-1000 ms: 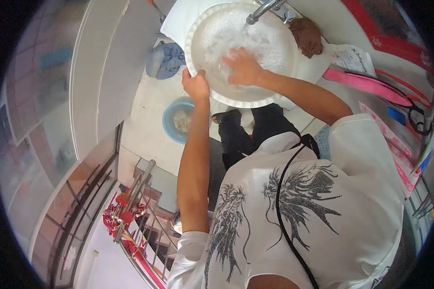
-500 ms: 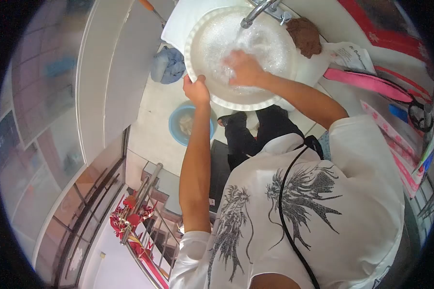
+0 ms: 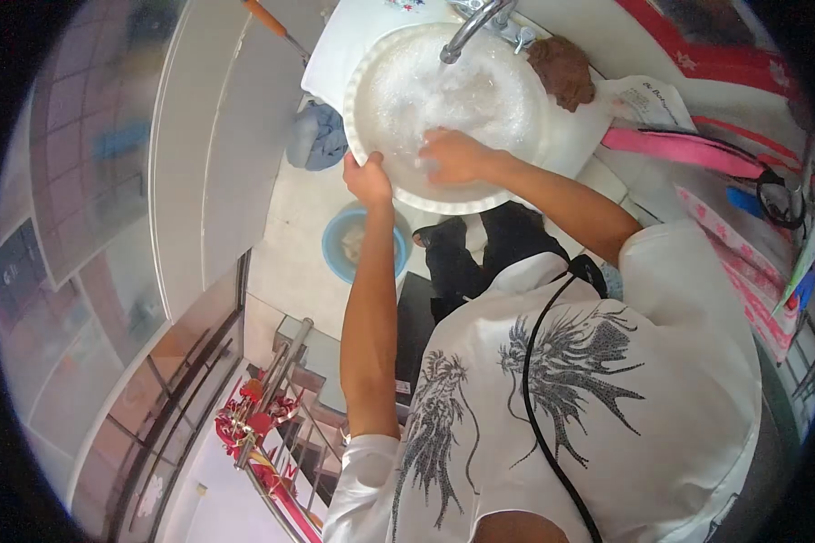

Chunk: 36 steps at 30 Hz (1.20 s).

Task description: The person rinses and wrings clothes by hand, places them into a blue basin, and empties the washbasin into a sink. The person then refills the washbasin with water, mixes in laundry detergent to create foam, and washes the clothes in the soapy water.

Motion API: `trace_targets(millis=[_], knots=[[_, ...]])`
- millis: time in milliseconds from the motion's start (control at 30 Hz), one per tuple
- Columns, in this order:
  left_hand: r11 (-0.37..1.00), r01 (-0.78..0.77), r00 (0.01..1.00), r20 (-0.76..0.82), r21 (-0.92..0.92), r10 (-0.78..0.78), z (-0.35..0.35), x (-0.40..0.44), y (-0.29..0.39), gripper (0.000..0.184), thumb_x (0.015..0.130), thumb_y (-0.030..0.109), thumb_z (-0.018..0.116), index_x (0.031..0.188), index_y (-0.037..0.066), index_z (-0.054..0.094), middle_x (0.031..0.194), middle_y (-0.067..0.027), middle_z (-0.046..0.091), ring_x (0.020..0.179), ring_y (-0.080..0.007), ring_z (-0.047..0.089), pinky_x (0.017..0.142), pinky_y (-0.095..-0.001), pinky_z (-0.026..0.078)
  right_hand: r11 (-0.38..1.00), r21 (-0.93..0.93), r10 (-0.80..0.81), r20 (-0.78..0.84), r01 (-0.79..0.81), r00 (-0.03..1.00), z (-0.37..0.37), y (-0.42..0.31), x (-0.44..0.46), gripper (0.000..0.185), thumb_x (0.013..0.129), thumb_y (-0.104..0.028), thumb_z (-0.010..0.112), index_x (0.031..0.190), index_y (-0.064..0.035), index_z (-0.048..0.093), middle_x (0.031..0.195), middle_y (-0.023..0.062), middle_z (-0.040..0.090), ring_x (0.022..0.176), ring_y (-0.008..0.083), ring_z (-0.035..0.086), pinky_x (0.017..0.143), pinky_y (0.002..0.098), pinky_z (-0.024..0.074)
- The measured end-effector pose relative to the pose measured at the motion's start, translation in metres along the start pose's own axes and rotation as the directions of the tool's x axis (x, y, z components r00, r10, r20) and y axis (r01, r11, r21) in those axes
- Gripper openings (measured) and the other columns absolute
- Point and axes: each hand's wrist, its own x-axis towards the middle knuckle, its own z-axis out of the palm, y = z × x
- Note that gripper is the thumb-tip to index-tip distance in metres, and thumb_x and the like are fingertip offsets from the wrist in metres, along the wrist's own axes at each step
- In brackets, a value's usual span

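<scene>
A white basin with a scalloped rim (image 3: 357,100) holds sudsy water (image 3: 480,95) beneath a metal faucet (image 3: 469,34). My left hand (image 3: 369,179) grips the basin's rim at its lower left edge, thumb over the top. Inside the basin, my right hand (image 3: 453,157) is at the surface of the foamy water, near the front side. Its fingertips are blurred and partly hidden by suds, so whether it holds anything does not show.
A brown cloth (image 3: 561,72) lies right of the faucet. Blue cloth (image 3: 318,136) hangs left of the basin. A light blue basin (image 3: 338,244) with pale cloth stands on the floor. A pink strap-like item (image 3: 684,152) is at the right.
My right hand has moved down toward the near side of the basin, and its fingers look more bent. My left hand stays on the rim. The view has shifted slightly.
</scene>
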Motion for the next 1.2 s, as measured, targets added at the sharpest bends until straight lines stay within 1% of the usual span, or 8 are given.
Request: trace_targets(millis=[100,167,300,500,567,667,867,1200], knots=[[1.0,0.001,1.0,-0.017,0.028,-0.001,-0.004,0.0,-0.002,0.033,0.073,0.009,0.067,0.104,-0.001,0.07,0.099,-0.0138,0.075,0.09,-0.0278,0.07,0.087,-0.0382,0.052,0.985,0.07,0.12,0.377,-0.158,0.918,-0.038,0.006,0.019,0.037,0.082,-0.026,0.07,0.112,-0.0059,0.075,0.111,0.0236,0.073,0.107,0.0373,0.07,0.1,0.0474,0.051],[0.998,0.006,1.0,-0.023,0.056,-0.005,-0.002,-0.004,0.005,0.035,0.074,0.009,0.068,0.108,-0.003,0.071,0.101,-0.0135,0.075,0.09,-0.025,0.069,0.085,-0.0354,0.051,0.889,0.253,0.399,-0.017,-0.382,0.917,-0.078,0.004,0.01,0.027,0.085,-0.024,0.069,0.103,-0.0064,0.077,0.089,0.0151,0.075,0.088,0.0314,0.073,0.086,0.0456,0.0555],[1.0,0.023,0.999,-0.041,0.004,-0.023,-0.001,-0.002,0.001,0.031,0.073,0.01,0.068,0.102,-0.001,0.069,0.098,-0.0142,0.075,0.088,-0.0279,0.07,0.086,-0.0382,0.052,0.868,0.364,0.426,-0.196,-0.337,0.883,-0.083,0.055,0.02,0.024,0.086,-0.027,0.064,0.098,-0.0103,0.078,0.093,0.0213,0.074,0.09,0.0382,0.072,0.091,0.0486,0.0548],[0.985,0.094,0.995,0.013,0.146,-0.097,-0.009,-0.001,0.004,0.035,0.071,0.007,0.066,0.106,0.002,0.07,0.097,-0.0143,0.074,0.085,-0.0272,0.07,0.081,-0.0393,0.055,0.955,-0.134,0.18,-0.449,-0.265,0.875,-0.09,0.152,0.071,0.035,0.086,-0.015,0.07,0.12,-0.0073,0.067,0.105,0.0237,0.071,0.094,0.0398,0.07,0.085,0.0467,0.056],[0.971,0.229,0.934,0.266,0.068,-0.238,-0.019,0.0,0.01,0.039,0.068,0.003,0.065,0.107,0.0,0.069,0.093,-0.0132,0.072,0.078,-0.0261,0.069,0.069,-0.0403,0.058,0.961,-0.215,-0.031,-0.708,-0.174,0.706,-0.085,0.174,0.09,0.035,0.086,-0.011,0.06,0.118,0.0035,0.065,0.106,0.0268,0.069,0.103,0.0444,0.066,0.098,0.0484,0.0523],[0.953,0.303,0.878,0.394,-0.02,-0.271,-0.025,0.003,0.012,0.039,0.066,0.001,0.064,0.105,-0.003,0.067,0.087,-0.0111,0.068,0.072,-0.0244,0.068,0.059,-0.0399,0.059,0.931,0.195,0.364,-0.561,-0.308,0.744,-0.099,0.172,0.106,0.041,0.087,-0.009,0.057,0.125,0.0046,0.062,0.115,0.0286,0.068,0.109,0.0447,0.065,0.1,0.0469,0.0519],[0.952,0.3,0.851,0.468,-0.062,-0.238,-0.028,0.012,-0.002,0.034,0.066,0.001,0.064,0.099,-0.003,0.067,0.08,-0.007,0.062,0.062,-0.0193,0.059,0.053,-0.0346,0.052,0.873,0.291,0.465,-0.251,-0.392,0.849,-0.137,0.142,0.102,0.048,0.086,-0.011,0.06,0.131,0.0047,0.059,0.123,0.031,0.066,0.115,0.0445,0.064,0.103,0.0466,0.0507],[0.944,0.328,0.84,0.47,-0.041,-0.271,-0.027,0.011,0.005,0.034,0.065,-0.001,0.064,0.099,-0.003,0.065,0.082,-0.0072,0.061,0.066,-0.0198,0.059,0.052,-0.0351,0.048,0.907,0.085,0.421,-0.183,-0.413,0.888,-0.154,0.138,0.1,0.048,0.085,-0.014,0.062,0.129,0.0037,0.063,0.113,0.032,0.069,0.107,0.0444,0.067,0.096,0.0487,0.0538]])
